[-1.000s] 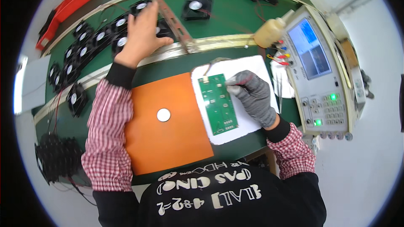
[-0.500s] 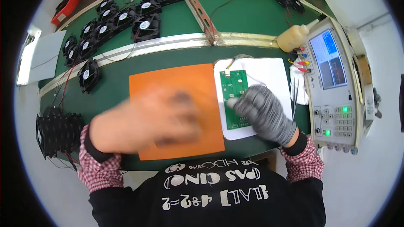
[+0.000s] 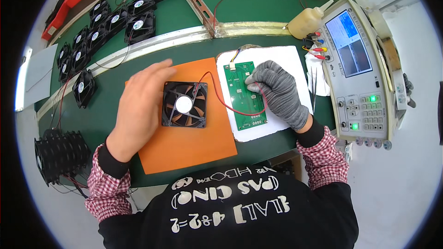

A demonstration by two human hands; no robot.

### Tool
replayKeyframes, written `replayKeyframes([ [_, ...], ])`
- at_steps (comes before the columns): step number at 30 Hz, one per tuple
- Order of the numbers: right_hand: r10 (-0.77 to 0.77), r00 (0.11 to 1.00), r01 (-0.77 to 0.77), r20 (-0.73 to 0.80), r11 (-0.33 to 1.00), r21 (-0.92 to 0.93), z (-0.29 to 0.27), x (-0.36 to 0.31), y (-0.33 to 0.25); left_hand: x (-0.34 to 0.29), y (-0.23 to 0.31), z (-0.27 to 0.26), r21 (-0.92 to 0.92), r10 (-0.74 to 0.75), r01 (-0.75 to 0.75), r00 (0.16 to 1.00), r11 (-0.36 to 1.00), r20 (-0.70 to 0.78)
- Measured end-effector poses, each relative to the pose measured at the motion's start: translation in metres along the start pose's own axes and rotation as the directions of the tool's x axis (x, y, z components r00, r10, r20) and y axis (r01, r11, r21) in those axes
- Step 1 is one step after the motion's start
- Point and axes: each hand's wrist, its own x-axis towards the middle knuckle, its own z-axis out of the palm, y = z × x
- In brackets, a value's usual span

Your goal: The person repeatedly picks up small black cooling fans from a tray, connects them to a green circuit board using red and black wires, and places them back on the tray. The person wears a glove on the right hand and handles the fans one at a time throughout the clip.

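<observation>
A black square cooling fan (image 3: 184, 104) lies face up on the orange sheet (image 3: 189, 150). Along the fan's left edge is my bare left hand (image 3: 144, 106), open, its fingers stretched out; whether it touches the frame I cannot tell. A red wire (image 3: 227, 105) arcs from the fan over the green circuit board (image 3: 242, 94) to my right hand (image 3: 278, 93). In its grey glove, that hand is closed in a pinch on the wire's end above the board. The tip of the wire is hidden by the fingers. The board rests on a white pad (image 3: 288, 60).
On the right stands a test instrument (image 3: 355, 64) with lit screen and clip leads, a yellowish squeeze bottle (image 3: 307, 23) and tweezers (image 3: 314, 85) beside it. Several fans (image 3: 115, 18) lie at the back left behind a metal rail (image 3: 161, 41); a fan stack (image 3: 62, 152) stands near left.
My left hand, blurred over the orange sheet before, has moved left, and the fan now shows on the sheet. The red wire now runs to my right hand. The whole view has shifted slightly.
</observation>
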Motion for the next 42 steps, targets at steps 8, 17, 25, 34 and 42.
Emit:
replayKeyframes([
  [8,-0.003,0.998,-0.002,0.068,0.998,0.071,-0.005,0.005,0.005,0.002,0.017,0.023,-0.108,0.061,-0.040,0.979,0.993,0.195],
  [17,-0.104,0.994,0.106,0.031,0.992,-0.063,0.002,-0.001,0.007,-0.001,0.025,0.012,0.107,0.215,-0.211,0.976,0.972,-0.026],
  [25,-0.106,0.993,0.110,0.054,0.992,-0.065,0.002,0.001,0.010,-0.040,0.015,-0.059,-0.871,0.415,-0.273,0.905,0.409,-0.088],
  [34,-0.125,0.992,0.126,0.018,0.988,-0.086,0.003,0.000,0.009,-0.058,0.056,-0.056,-0.601,-0.142,-0.049,0.953,0.798,-0.267],
  [42,-0.137,0.990,0.137,0.018,0.959,-0.248,-0.001,-0.001,-0.004,0.047,0.043,-0.038,0.253,0.413,-0.335,0.820,0.908,-0.397],
])
